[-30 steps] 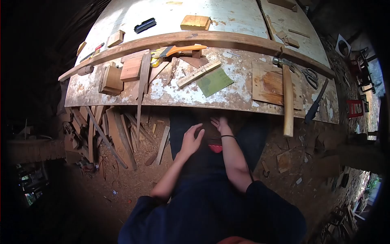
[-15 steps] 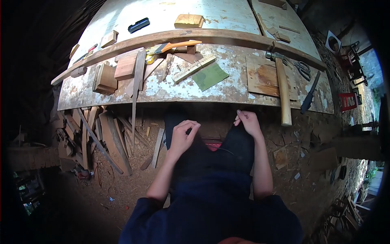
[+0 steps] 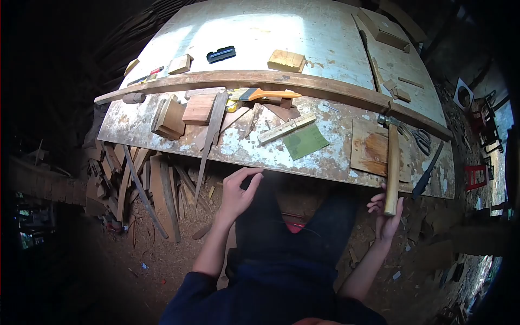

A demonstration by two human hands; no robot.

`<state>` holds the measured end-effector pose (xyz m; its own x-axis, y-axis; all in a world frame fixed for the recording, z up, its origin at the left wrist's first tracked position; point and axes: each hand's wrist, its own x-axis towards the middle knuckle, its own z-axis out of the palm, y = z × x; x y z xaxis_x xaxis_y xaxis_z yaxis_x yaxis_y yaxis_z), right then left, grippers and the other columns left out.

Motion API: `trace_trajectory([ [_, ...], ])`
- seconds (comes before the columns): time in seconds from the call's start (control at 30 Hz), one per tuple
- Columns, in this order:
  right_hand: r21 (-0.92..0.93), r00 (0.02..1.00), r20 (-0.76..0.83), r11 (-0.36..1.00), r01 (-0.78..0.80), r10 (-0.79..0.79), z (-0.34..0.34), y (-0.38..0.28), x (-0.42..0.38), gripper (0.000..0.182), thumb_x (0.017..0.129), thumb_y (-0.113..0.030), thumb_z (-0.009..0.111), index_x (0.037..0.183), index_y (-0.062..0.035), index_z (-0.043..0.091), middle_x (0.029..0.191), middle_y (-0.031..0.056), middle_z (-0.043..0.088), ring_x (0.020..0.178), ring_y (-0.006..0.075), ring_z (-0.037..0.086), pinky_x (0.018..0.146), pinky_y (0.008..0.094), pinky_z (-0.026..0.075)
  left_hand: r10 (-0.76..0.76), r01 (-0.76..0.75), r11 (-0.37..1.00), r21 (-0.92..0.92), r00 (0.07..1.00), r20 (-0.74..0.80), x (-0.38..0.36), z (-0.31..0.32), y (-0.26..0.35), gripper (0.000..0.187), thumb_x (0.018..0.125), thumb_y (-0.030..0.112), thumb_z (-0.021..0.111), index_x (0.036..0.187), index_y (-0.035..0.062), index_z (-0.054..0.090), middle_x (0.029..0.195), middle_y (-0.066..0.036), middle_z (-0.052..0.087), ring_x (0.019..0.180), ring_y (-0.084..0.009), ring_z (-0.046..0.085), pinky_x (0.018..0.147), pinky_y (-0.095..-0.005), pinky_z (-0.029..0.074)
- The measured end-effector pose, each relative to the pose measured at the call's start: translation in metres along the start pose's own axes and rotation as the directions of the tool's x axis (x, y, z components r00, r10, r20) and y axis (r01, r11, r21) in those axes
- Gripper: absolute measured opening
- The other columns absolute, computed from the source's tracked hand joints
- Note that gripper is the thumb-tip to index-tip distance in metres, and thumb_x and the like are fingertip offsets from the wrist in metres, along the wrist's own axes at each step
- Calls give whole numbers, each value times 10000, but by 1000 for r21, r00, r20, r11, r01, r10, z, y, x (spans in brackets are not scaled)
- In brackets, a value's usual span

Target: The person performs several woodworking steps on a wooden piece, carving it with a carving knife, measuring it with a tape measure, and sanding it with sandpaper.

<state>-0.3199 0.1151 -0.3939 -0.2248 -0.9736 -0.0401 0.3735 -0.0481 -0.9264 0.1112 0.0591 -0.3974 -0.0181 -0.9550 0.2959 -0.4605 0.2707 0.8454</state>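
Note:
My right hand (image 3: 383, 228) is at the near end of a hammer (image 3: 392, 173), under its pale wooden handle. Its fingers show left of the handle and the thumb right of it, spread and not wrapped round. The hammer's head lies on the bench, and the handle juts past the front edge. Just below that edge, my left hand (image 3: 236, 195) is empty, with bent fingers and the thumb a little apart. Nearest to it are a long tapered wooden strip (image 3: 210, 138), overhanging the edge, and green sandpaper (image 3: 306, 142) beside a notched wood stick (image 3: 286, 129).
A long wooden beam (image 3: 244, 79) crosses the bench (image 3: 238, 149). Wood blocks (image 3: 199, 110), an orange-handled brush (image 3: 271, 93), a stained board (image 3: 374, 149), scissors (image 3: 422, 141) and a dark-handled tool (image 3: 427, 172) lie around. Offcuts (image 3: 162, 189) are piled below left.
My right hand has moved right, from above my lap to the hammer handle's end. My left hand has come up close to the bench edge. The view has shifted, so the bench appears lower and further right.

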Motion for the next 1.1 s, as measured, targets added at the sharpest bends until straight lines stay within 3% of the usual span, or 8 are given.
trace_trajectory([
  [0.03, -19, 1000, -12, 999, 27, -27, -1, 1, 4, 674, 1184, -496, 376, 1496, 85, 517, 949, 157, 702, 835, 219, 715, 752, 354, 591, 105, -104, 993, 48, 994, -37, 12, -6, 6, 229, 1027, 57, 735, 1242, -14, 774, 1020, -136, 818, 950, -192, 799, 863, -307, 597],
  [0.17, 67, 989, -130, 995, 80, -71, -1, 7, 12, 575, 1161, -418, 503, 1546, 10, 521, 911, 90, 659, 718, 158, 639, 690, 325, 559, 3, 6, 993, 114, 996, -85, 56, -34, 33, 286, 986, 104, 791, 1261, 31, 763, 1098, -151, 772, 869, -224, 768, 779, -341, 603],
  [0.33, 226, 950, -283, 954, 200, -132, 15, 4, 7, 593, 1167, -439, 464, 1604, -38, 472, 1053, 144, 736, 730, 179, 685, 653, 313, 549, 386, -287, 658, 697, 922, 15, 126, -62, 11, 501, 990, 217, 780, 1430, 18, 647, 1343, -197, 687, 1336, -379, 610, 1119, -479, 497],
  [0.4, 252, 951, -266, 941, 224, -156, 6, 11, 3, 612, 1174, -468, 411, 1619, -50, 460, 1201, 204, 776, 756, 202, 731, 640, 313, 550, 311, -286, 653, 702, 946, 95, 149, -65, -6, 536, 987, 213, 776, 1456, 6, 619, 1389, -198, 662, 1405, -402, 547, 1186, -497, 433],
  [0.57, 295, 985, -156, 948, 122, -78, 22, 55, -17, 719, 1177, -591, 293, 1518, 6, 502, 1048, 226, 768, 768, 260, 759, 682, 357, 593, 292, -351, 593, 725, 933, 212, 184, -57, -39, 569, 977, 226, 775, 1475, 8, 608, 1441, -198, 633, 1436, -423, 524, 1228, -519, 404],
  [0.63, 284, 994, -81, 957, -51, 77, 30, 62, -24, 642, 1195, -517, 314, 1462, 20, 543, 1027, 223, 769, 774, 258, 763, 696, 338, 593, 300, -373, 562, 738, 924, 238, 190, -53, -46, 567, 982, 188, 751, 1497, 12, 590, 1466, -217, 616, 1451, -432, 512, 1233, -533, 403],
  [0.83, -65, 986, 66, 987, -149, 153, 56, 79, -32, 423, 1208, -298, 404, 1373, 35, 606, 983, 201, 768, 786, 230, 767, 731, 316, 608, 116, -330, 640, 694, 934, 338, 218, -67, -50, 628, 975, 226, 716, 1545, 22, 551, 1472, -240, 587, 1421, -433, 527, 1242, -529, 394],
  [1.1, 111, 980, -198, 994, 1, 21, 41, 62, -27, 584, 1212, -441, 291, 1324, 38, 604, 912, 184, 734, 742, 247, 723, 712, 341, 587, 187, -328, 793, 513, 933, 307, 222, -76, -58, 622, 949, 193, 784, 1531, 85, 595, 1402, -211, 601, 1316, -409, 584, 1151, -491, 461],
])
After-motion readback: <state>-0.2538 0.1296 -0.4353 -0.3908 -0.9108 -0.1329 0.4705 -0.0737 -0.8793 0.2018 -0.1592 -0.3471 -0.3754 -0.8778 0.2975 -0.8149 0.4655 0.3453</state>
